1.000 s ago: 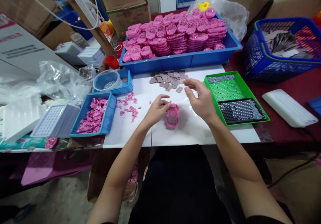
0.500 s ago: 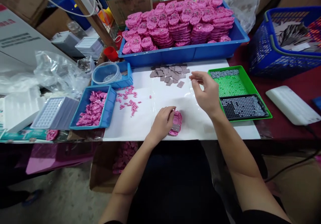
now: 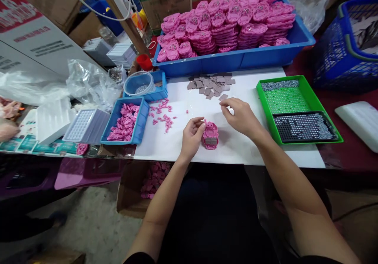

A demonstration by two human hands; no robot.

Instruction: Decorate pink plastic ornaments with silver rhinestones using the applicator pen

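A small pink plastic case (image 3: 210, 135) with a grey square set in it lies on the white paper (image 3: 236, 149). My left hand (image 3: 192, 136) curls against its left side, fingertips touching it. My right hand (image 3: 240, 116) hovers just right of and above the case, fingers pinched together near a loose grey square (image 3: 223, 97); what they pinch is too small to make out. A pile of grey squares (image 3: 211, 84) lies further back.
A long blue tray (image 3: 236, 61) stacked with pink cases stands at the back. A green tray (image 3: 307, 98) with a black grid of small metal pieces is on the right. Left are a blue bin of pink bits (image 3: 125, 122), scattered pink bits (image 3: 162, 112) and a clear cup (image 3: 138, 83).
My right hand came back from near the green tray toward the pink case, fingers pinched. My left hand stays on the case. The camera view shifted left.
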